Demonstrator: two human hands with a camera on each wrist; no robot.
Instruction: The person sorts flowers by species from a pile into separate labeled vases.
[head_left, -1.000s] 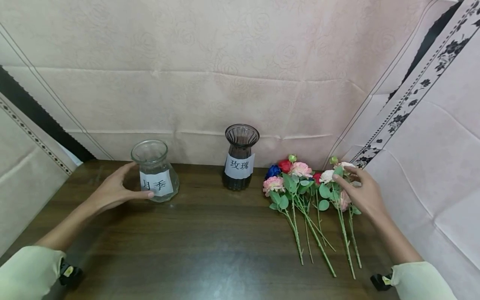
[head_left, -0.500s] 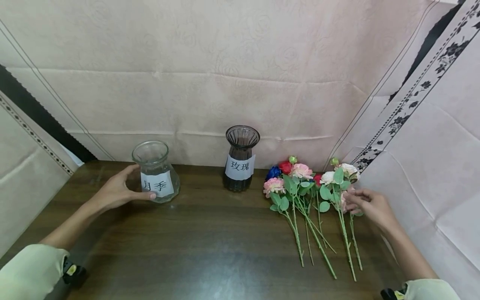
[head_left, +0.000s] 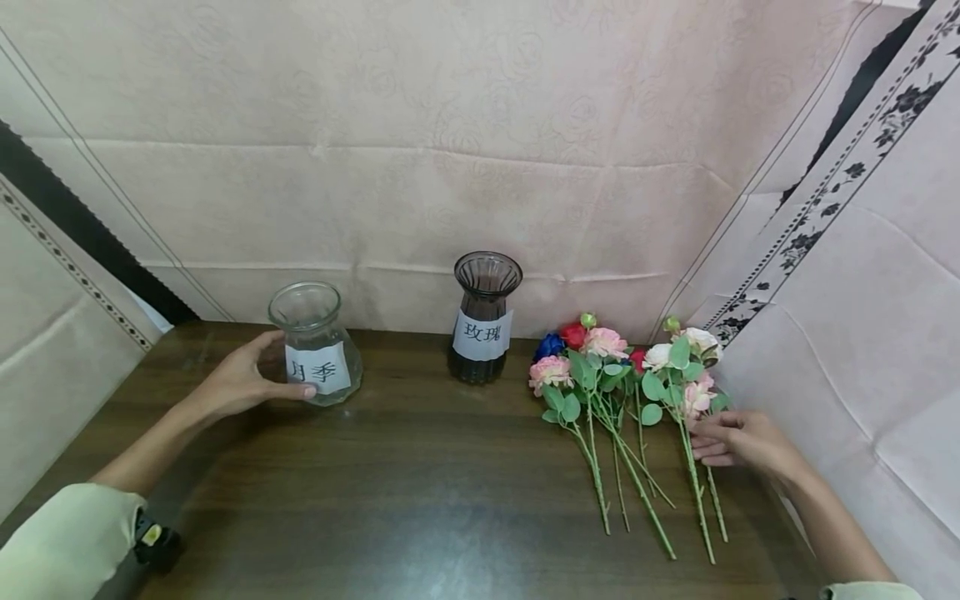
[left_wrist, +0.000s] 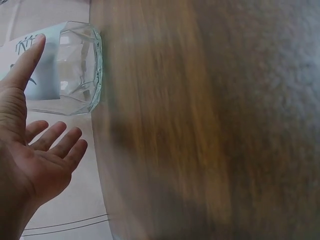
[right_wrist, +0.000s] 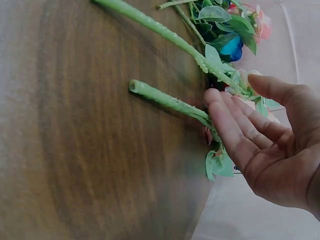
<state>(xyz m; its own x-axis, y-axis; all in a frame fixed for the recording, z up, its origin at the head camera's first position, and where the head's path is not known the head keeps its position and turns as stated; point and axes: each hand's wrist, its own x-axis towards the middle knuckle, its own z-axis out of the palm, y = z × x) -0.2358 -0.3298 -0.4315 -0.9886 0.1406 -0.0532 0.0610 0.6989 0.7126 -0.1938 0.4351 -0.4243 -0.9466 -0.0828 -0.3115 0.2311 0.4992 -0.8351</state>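
My left hand (head_left: pixel 236 379) is beside a clear glass vase (head_left: pixel 309 336) with a white paper label, at the left of the table. Its thumb touches or nearly touches the label; in the left wrist view the other fingers are loosely spread, apart from the glass. My right hand (head_left: pixel 750 443) is low among the artificial flowers at the right, its extended fingertips beside a green stem (right_wrist: pixel 167 101) under a pink flower (head_left: pixel 697 398). Whether they touch that stem is unclear. White flowers (head_left: pixel 702 342) lie just above.
A dark glass vase (head_left: pixel 487 302) with a white label stands at the back middle. Left of my right hand lie several more artificial flowers, among them a pink one (head_left: pixel 551 372), a blue one (head_left: pixel 548 347) and a red one (head_left: pixel 573 335). Pale cloth (head_left: pixel 405 200) hangs behind the table.
My right hand has moved from the white flowers down past the pink flower to the stems, toward me. The left hand stays beside the clear vase. The flowers lie about where they were.
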